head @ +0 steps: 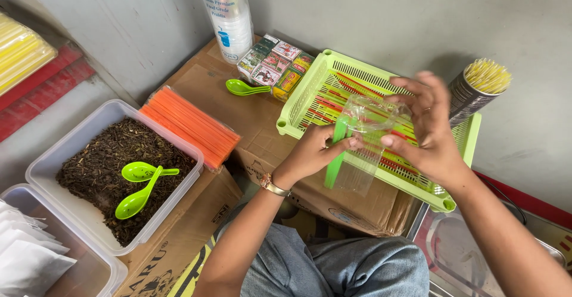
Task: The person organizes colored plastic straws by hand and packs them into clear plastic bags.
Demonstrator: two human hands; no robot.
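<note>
My left hand (313,151) pinches a small clear plastic bag (366,139) together with a green straw (336,154) that hangs down from it. My right hand (426,130) grips the bag's right side, fingers spread over its top. Both hands hover above the near edge of a light green slotted tray (310,91) that holds red and green straws. The tray rests on a cardboard box (250,124).
A clear tub of dark loose tea (113,154) with two green spoons (140,184) sits at left, by a pack of orange straws (190,124). Small printed boxes (274,64), another green spoon (244,86), a stack of plastic cups (229,17) and a can of yellow straws (479,88) stand behind.
</note>
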